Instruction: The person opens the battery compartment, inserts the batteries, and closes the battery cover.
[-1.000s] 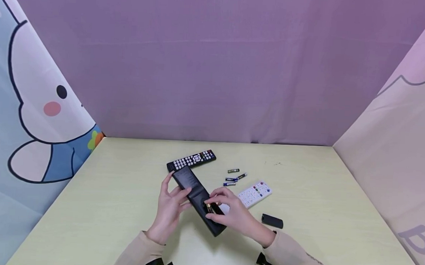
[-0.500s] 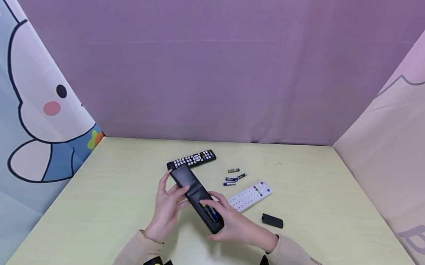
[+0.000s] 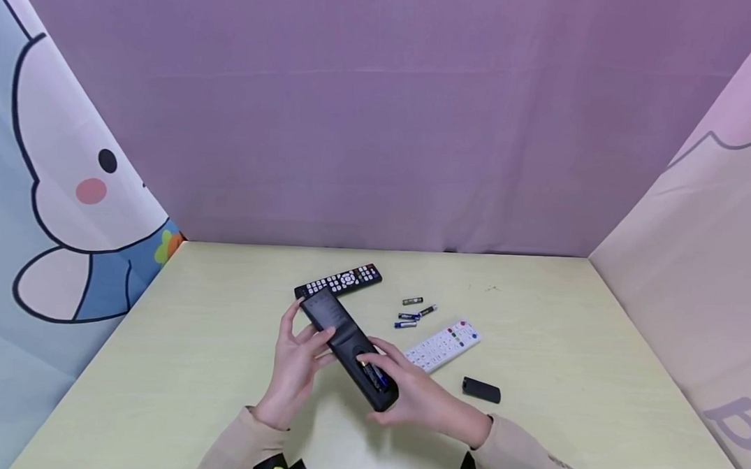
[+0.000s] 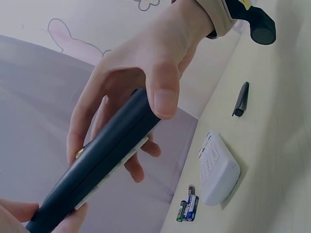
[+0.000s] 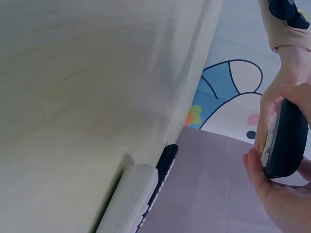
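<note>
A black remote control (image 3: 341, 331) is held above the table with its back up and its battery compartment uncovered. Batteries (image 3: 374, 376) lie in that compartment. My left hand (image 3: 295, 371) grips the far end, thumb on the back and fingers beneath. My right hand (image 3: 419, 399) holds the near end, and one fingertip rests at the upper end of the batteries. The left wrist view shows this finger beside a gold battery end (image 4: 80, 152), while the right thumb presses the remote's end. Key rows on the underside show in the right wrist view.
Another black remote (image 3: 346, 279) lies behind, keys up. Several loose batteries (image 3: 407, 316) lie right of it, near a white remote (image 3: 444, 345). A black battery cover (image 3: 481, 390) rests on the pale table (image 3: 571, 355). Fabric walls (image 3: 385, 158) surround the table.
One second ago my right hand pinched a battery over the compartment. Now that battery sits inside, and my right hand has shifted to grip the remote's near end. My left hand keeps its hold.
</note>
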`<control>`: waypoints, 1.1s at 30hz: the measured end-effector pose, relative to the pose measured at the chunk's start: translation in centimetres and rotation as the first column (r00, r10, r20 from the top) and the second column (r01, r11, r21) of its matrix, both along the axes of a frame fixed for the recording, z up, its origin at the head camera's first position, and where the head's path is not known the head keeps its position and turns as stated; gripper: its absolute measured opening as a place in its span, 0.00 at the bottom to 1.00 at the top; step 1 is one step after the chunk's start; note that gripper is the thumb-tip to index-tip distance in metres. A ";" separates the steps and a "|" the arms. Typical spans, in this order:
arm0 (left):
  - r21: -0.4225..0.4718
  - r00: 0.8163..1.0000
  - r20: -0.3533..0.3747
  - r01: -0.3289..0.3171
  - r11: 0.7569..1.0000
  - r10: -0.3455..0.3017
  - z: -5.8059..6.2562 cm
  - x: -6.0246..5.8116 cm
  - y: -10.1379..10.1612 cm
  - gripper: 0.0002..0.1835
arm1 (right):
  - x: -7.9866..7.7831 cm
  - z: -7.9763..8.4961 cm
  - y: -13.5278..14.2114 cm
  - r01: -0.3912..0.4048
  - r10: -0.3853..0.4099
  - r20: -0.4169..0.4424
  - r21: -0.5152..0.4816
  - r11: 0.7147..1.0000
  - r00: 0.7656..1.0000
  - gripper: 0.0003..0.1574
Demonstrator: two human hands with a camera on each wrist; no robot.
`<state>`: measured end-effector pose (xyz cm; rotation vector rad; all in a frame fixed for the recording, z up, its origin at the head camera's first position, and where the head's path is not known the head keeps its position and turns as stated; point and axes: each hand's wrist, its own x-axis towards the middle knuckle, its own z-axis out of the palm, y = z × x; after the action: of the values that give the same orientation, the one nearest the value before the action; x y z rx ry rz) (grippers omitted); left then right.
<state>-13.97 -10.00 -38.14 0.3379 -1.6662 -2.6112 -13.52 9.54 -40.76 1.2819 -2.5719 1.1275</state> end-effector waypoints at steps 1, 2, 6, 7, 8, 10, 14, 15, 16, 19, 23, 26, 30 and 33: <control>-0.006 1.000 -0.002 0.003 1.000 -0.003 0.0 0.0 0.0 0.41 | 0.0 0.0 0.0 -0.004 0.004 -0.009 -0.003 1.000 1.000 0.49; -0.011 1.000 -0.004 0.006 1.000 -0.006 0.1 0.1 0.1 0.41 | 0.0 0.0 0.1 -0.007 0.007 -0.020 -0.006 1.000 1.000 0.49; -0.012 1.000 -0.002 0.007 1.000 -0.007 0.1 0.1 0.2 0.40 | -0.1 -0.2 0.2 -0.018 0.016 -0.082 -0.018 1.000 0.997 0.49; -0.011 1.000 0.003 0.006 1.000 -0.006 0.1 0.1 0.2 0.40 | -0.1 -0.3 0.3 -0.020 0.019 -0.114 -0.015 1.000 0.993 0.49; -0.008 1.000 0.007 0.004 1.000 -0.004 0.0 0.1 0.2 0.40 | -0.1 -0.4 0.3 -0.024 0.021 -0.139 -0.020 1.000 0.990 0.48; 0.003 1.000 0.017 0.000 1.000 0.000 -0.1 0.0 0.1 0.40 | -0.1 -0.4 0.4 -0.026 0.022 -0.184 -0.019 0.999 0.983 0.46; 0.024 0.999 0.034 -0.008 1.000 0.007 -0.4 -0.1 0.0 0.41 | -0.2 -0.5 0.5 -0.035 0.025 -0.276 -0.030 0.999 0.961 0.43; 0.027 0.999 0.038 -0.010 1.000 0.009 -0.4 -0.1 0.0 0.41 | -0.1 -0.5 0.5 -0.035 0.025 -0.293 -0.028 0.999 0.956 0.42; 0.030 0.999 0.041 -0.012 0.999 0.011 -0.4 -0.1 -0.1 0.41 | -0.2 -0.6 0.5 -0.037 0.025 -0.312 -0.032 0.999 0.950 0.42; 0.038 0.999 0.043 -0.008 0.999 0.006 -0.5 -0.1 -0.1 0.41 | -0.1 -0.7 0.5 -0.047 0.032 -0.345 -0.037 0.998 0.938 0.42; 0.044 0.999 0.047 -0.007 0.999 0.005 -0.7 -0.1 0.0 0.41 | 0.0 -0.6 0.5 -0.051 0.035 -0.347 -0.036 0.998 0.937 0.42; 0.039 0.998 0.056 -0.011 0.999 0.009 -0.8 -0.2 0.0 0.40 | 0.0 -0.5 0.5 -0.048 0.035 -0.339 -0.030 0.998 0.940 0.40; 0.033 0.998 0.062 -0.009 0.999 0.007 -0.9 -0.2 0.0 0.40 | 0.0 -0.5 0.6 -0.049 0.040 -0.331 -0.017 0.999 0.943 0.40; 0.025 0.999 0.049 -0.002 1.000 0.001 -1.0 -0.1 -0.1 0.41 | 0.1 -0.6 0.7 -0.047 0.042 -0.289 -0.011 0.999 0.956 0.43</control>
<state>-14.11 -10.11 -39.15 0.4072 -1.6484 -2.6459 -13.39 10.26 -41.34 1.3901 -2.3259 0.8895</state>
